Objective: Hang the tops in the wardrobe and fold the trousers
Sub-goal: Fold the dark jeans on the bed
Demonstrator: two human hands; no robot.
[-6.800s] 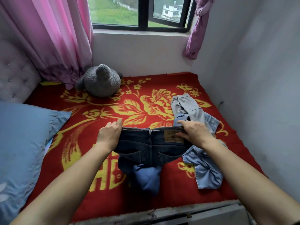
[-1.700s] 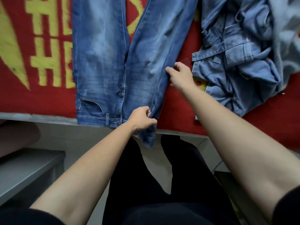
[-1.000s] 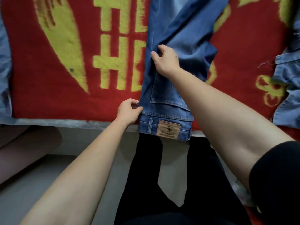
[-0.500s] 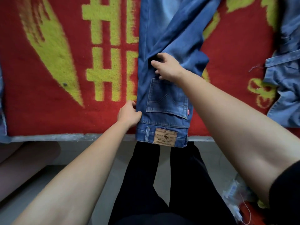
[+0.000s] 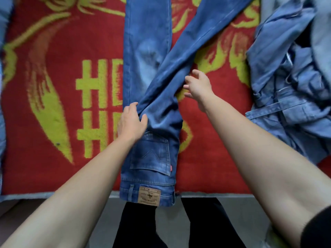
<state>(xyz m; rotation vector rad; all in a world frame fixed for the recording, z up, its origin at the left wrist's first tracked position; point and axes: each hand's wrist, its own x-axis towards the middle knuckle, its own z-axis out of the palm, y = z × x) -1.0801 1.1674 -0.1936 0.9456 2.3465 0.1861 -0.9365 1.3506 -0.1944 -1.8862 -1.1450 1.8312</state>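
Blue jeans (image 5: 150, 158) lie lengthwise on the red and yellow blanket (image 5: 59, 97), folded in half at the seat, waistband and leather patch hanging over the bed's near edge. The upper leg slants off to the upper right, crossing the straight lower leg. My left hand (image 5: 131, 123) lies flat on the left side of the jeans above the back pocket, fingers spread on the denim. My right hand (image 5: 198, 85) hovers at the right edge of the slanted leg, fingers spread, holding nothing.
A heap of light blue denim clothing (image 5: 290, 86) lies on the blanket at the right. Blue fabric (image 5: 2, 122) shows along the left edge. The bed's near edge (image 5: 53, 195) runs across the bottom, with my black-trousered legs (image 5: 136, 226) below it.
My left hand has moved from the waistband corner up onto the thigh. My right hand has let go of the fold and shifted to the right edge of the upper leg. The view has pulled back.
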